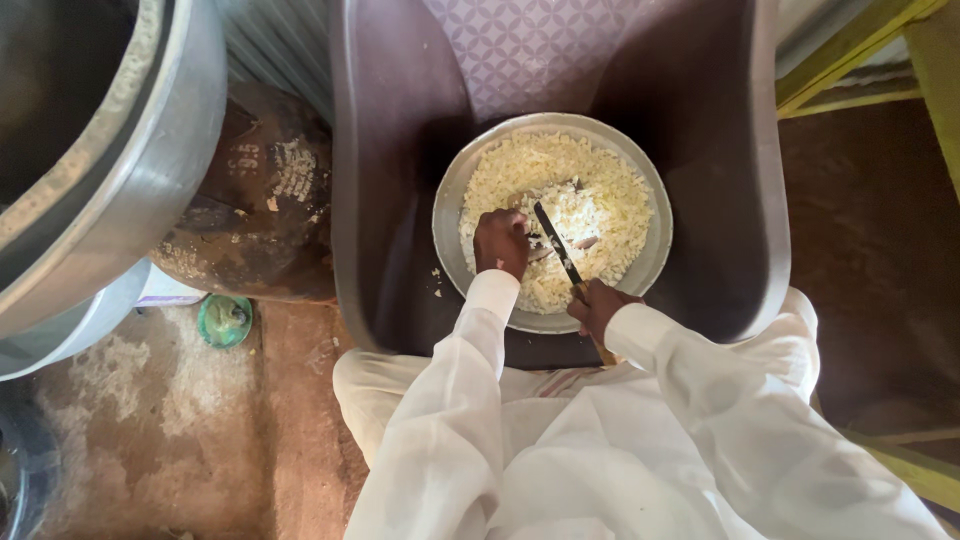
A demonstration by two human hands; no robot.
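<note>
Overhead, head view: right hand [598, 306] is gripping a knife [558, 246] by its handle; left hand [501, 242], fingers curled, is pinching a pale piece [540, 252] against the blade, over chopped white bits [560, 200] filling a metal bowl [447, 210] inside a dark tub [380, 180].

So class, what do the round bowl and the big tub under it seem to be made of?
The bowl looks like metal, likely aluminium: dull grey with a soft sheen on the rim. The tub seems moulded plastic: dark brown, smooth, with rounded corners and a glossy edge.
</note>
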